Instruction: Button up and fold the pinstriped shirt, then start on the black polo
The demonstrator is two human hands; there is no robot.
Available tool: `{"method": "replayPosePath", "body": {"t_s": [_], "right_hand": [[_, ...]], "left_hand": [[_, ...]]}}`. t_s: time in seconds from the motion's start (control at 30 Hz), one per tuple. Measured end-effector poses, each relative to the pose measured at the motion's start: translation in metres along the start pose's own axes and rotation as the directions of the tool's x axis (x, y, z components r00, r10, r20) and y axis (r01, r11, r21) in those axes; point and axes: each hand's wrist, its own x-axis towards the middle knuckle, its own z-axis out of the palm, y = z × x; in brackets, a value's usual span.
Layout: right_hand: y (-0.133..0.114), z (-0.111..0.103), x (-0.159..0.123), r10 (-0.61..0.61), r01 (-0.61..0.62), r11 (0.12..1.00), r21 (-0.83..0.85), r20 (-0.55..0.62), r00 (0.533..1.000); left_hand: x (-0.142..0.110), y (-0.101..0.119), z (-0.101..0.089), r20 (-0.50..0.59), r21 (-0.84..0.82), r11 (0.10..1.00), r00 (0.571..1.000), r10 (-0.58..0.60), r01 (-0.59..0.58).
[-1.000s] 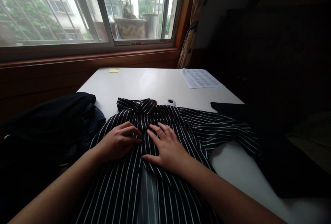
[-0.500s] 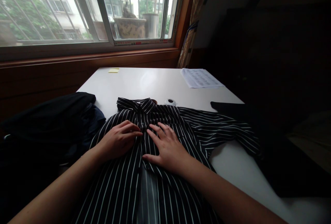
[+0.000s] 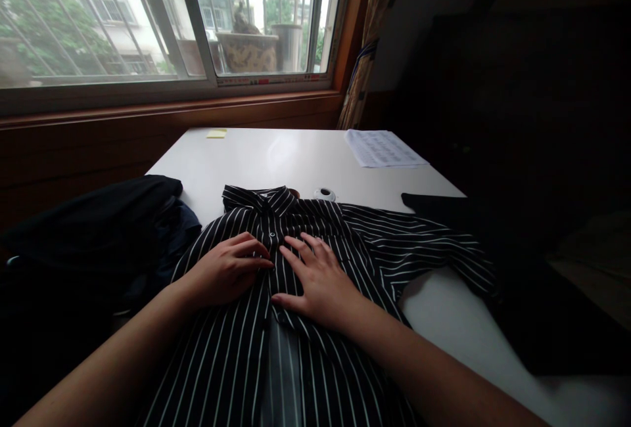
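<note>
A black shirt with white stripes point(image 3: 221, 348) lies face up, its collar point(image 3: 256, 200) pointing away from me. Its front is together at the upper chest, where a small button point(image 3: 272, 234) shows; lower down the front edges part and the inside is visible. My left hand point(image 3: 229, 269) rests on the left side of the front, fingers slightly bent and their tips at the button strip. On the other side, my right hand point(image 3: 318, 276) lies flat with fingers spread and the thumb toward the opening. One sleeve stretches out to the right; the left one is out of sight.
The shirt is on a white table point(image 3: 236, 157). Dark clothes are heaped at the left point(image 3: 93, 236), and a black cloth point(image 3: 552, 309) lies at the right. Further back are printed sheets point(image 3: 382, 149), a yellow note point(image 3: 216, 133) and a small white round object point(image 3: 325, 195).
The fingertips of my left hand have shifted slightly toward me along the button strip. My right hand and the shirt stay almost as they were.
</note>
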Motion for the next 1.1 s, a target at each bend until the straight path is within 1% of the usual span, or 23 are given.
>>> {"method": "replayPosePath", "body": {"t_s": [0.27,0.53,0.67,0.77,0.87,1.1], "right_hand": [[0.0003,-0.0005,0.0005,-0.007,0.007,1.000,0.003,-0.015,1.000],[0.0002,-0.0003,-0.0001,-0.002,0.002,1.000,0.008,0.002,1.000],[0.0001,-0.0003,0.0001,-0.001,0.001,1.000,0.002,-0.003,1.000],[-0.0001,-0.0003,0.0006,-0.001,0.001,1.000,-0.007,0.001,1.000],[-0.0003,-0.0003,0.0010,0.001,-0.001,1.000,-0.012,0.000,1.000],[0.0001,0.0002,0.0012,-0.002,0.002,1.000,-0.012,-0.001,1.000]], "left_hand": [[0.0003,0.0020,-0.0023,-0.058,-0.022,0.999,0.998,0.032,-0.034],[-0.0003,0.0018,-0.0028,-0.095,-0.029,0.998,0.995,0.044,-0.047],[-0.0012,0.0031,-0.0054,-0.091,-0.050,0.995,0.993,0.081,-0.086],[-0.0011,0.0042,-0.0068,-0.060,-0.045,0.993,0.993,0.104,-0.107],[-0.0006,0.0041,-0.0064,-0.039,-0.018,0.994,0.993,0.107,-0.108],[-0.0003,0.0024,-0.0050,-0.037,0.013,0.995,0.995,0.097,-0.097]]}}
